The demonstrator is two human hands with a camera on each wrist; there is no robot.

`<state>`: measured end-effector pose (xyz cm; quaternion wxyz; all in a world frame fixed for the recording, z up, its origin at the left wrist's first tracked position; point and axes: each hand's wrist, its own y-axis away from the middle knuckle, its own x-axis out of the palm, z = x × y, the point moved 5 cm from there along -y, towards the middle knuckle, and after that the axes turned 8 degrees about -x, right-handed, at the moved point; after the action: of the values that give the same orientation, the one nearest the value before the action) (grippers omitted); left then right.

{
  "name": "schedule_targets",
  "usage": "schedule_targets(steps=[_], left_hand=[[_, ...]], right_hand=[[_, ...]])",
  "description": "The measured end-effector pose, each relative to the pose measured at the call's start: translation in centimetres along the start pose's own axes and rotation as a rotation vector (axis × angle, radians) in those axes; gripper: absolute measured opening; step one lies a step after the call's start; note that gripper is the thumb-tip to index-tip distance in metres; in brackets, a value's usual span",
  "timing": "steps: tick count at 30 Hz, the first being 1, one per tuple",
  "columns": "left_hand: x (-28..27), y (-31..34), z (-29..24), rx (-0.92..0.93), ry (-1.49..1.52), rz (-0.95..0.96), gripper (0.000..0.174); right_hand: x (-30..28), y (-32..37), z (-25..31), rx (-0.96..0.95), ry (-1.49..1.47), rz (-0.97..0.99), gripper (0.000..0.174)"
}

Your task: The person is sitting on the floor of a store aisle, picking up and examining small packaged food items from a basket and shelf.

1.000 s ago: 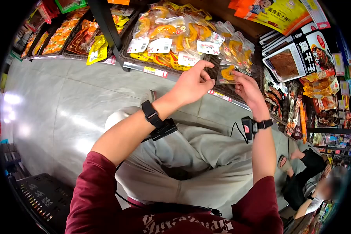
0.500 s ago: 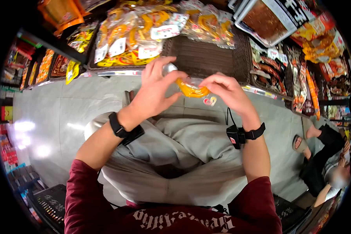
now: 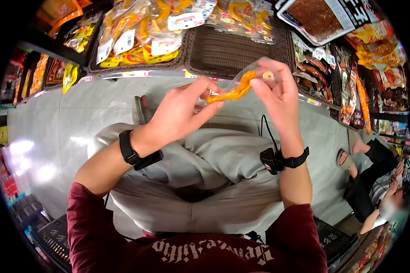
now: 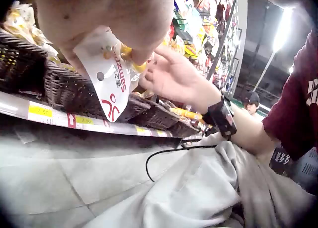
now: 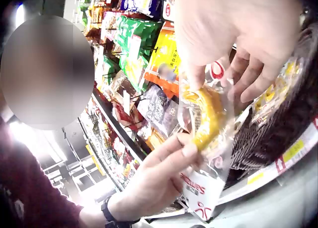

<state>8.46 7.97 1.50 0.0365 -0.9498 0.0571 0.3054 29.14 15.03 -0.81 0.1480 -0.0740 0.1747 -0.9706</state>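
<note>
A clear packet with a curved orange-yellow piece inside (image 3: 234,94) is held between both hands, in front of the shelf. The left hand (image 3: 175,111) pinches its left end, where the white printed label (image 4: 110,71) hangs down in the left wrist view. At the other end the right hand (image 3: 280,98) grips the clear film between thumb and fingers. In the right wrist view the yellow piece (image 5: 207,118) lies lengthwise between the two hands, with the left hand (image 5: 156,176) at the label end.
Behind the hands, a dark woven basket (image 3: 209,68) holds similar packets (image 3: 241,20) at its back. More packets with white labels (image 3: 136,29) fill the basket to its left. Another person (image 3: 371,182) sits at the far right. Grey floor (image 3: 68,123) lies below the shelf.
The packet has come off the basket toward the body, and the left hand has taken hold of one end. Since half a second ago, the right hand has risen and the packet's right end tilts up.
</note>
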Motion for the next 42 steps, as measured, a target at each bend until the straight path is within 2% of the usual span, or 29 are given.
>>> schedule_targets(steps=[1, 2, 5, 6, 7, 10, 11, 14, 17, 19, 21, 22, 23, 26, 27, 29, 30, 35, 37, 39, 42], left_hand=[[-0.2, 0.1, -0.1, -0.070, 0.028, -0.018, 0.031], [-0.5, 0.1, -0.4, -0.027, 0.075, -0.063, 0.033], [-0.7, 0.2, 0.2, 0.007, 0.118, -0.116, 0.037], [-0.9, 0.4, -0.1, -0.026, 0.139, -0.099, 0.040], [-0.9, 0.3, 0.0, -0.022, 0.136, -0.118, 0.040], [-0.5, 0.2, 0.5, 0.039, 0.095, -0.107, 0.039], [-0.6, 0.3, 0.7, 0.040, 0.088, -0.110, 0.039], [-0.3, 0.3, 0.5, 0.113, 0.062, -0.070, 0.040], [0.1, 0.5, 0.0, 0.204, 0.014, -0.011, 0.044], [0.4, 0.7, -0.5, 0.304, -0.029, -0.047, 0.045], [0.7, 0.7, -0.2, 0.283, -0.048, -0.049, 0.043], [0.7, 0.8, 0.1, 0.265, -0.059, -0.070, 0.041], [0.9, 0.7, 0.2, 0.257, -0.057, -0.052, 0.041], [0.7, -0.3, 1.9, 0.067, 0.104, -0.079, 0.030], [0.7, -0.5, 2.1, 0.064, 0.107, -0.073, 0.030], [0.9, -1.0, 2.8, -0.026, 0.180, 0.005, 0.028], [1.0, -1.0, 2.5, -0.020, 0.222, 0.000, 0.024], [1.6, -0.3, 1.6, 0.027, 0.205, 0.034, 0.019], [1.6, -0.1, 2.3, -0.163, 0.132, 0.120, 0.016], [1.2, -0.2, 2.3, -0.157, 0.141, 0.078, 0.015], [0.2, -0.1, 1.1, -0.119, 0.203, 0.002, 0.014]], right_hand=[[0.0, 0.0, -0.4, 0.036, -0.088, -0.096, 0.039], [-0.2, 0.0, -1.2, 0.067, -0.135, -0.030, 0.049], [0.9, 0.5, -2.7, 0.160, -0.193, 0.032, 0.053], [1.4, 0.8, -3.3, 0.149, -0.161, 0.043, 0.045], [2.2, 1.0, -3.5, 0.139, -0.162, 0.060, 0.045], [4.3, 1.5, -3.1, 0.103, -0.222, 0.046, 0.029], [4.6, 1.6, -2.9, 0.097, -0.228, 0.047, 0.029], [5.4, 2.0, -2.8, 0.141, -0.233, 0.208, 0.025], [5.1, 2.3, -2.4, 0.113, -0.234, 0.128, 0.028], [5.1, 2.4, -2.3, 0.146, -0.217, 0.055, 0.031], [4.7, 2.6, -2.8, 0.183, -0.218, 0.033, 0.029], [4.2, 2.6, -3.3, 0.193, -0.086, -0.009, 0.023], [4.1, 2.8, -3.4, 0.206, -0.091, -0.022, 0.023], [4.0, 2.1, -2.5, 0.199, -0.176, -0.048, 0.021], [3.9, 2.1, -2.4, 0.205, -0.175, -0.053, 0.021], [4.3, 1.9, -2.1, 0.148, -0.308, -0.033, 0.021], [4.2, 1.7, -1.6, 0.102, -0.276, -0.012, 0.022], [4.4, 2.1, -1.6, 0.119, -0.271, -0.001, 0.025], [4.4, 2.2, -2.2, 0.111, -0.237, 0.019, 0.026], [4.0, 2.1, -3.1, 0.120, -0.179, -0.051, 0.028], [4.0, 1.8, -3.0, 0.154, -0.178, -0.034, 0.021]])
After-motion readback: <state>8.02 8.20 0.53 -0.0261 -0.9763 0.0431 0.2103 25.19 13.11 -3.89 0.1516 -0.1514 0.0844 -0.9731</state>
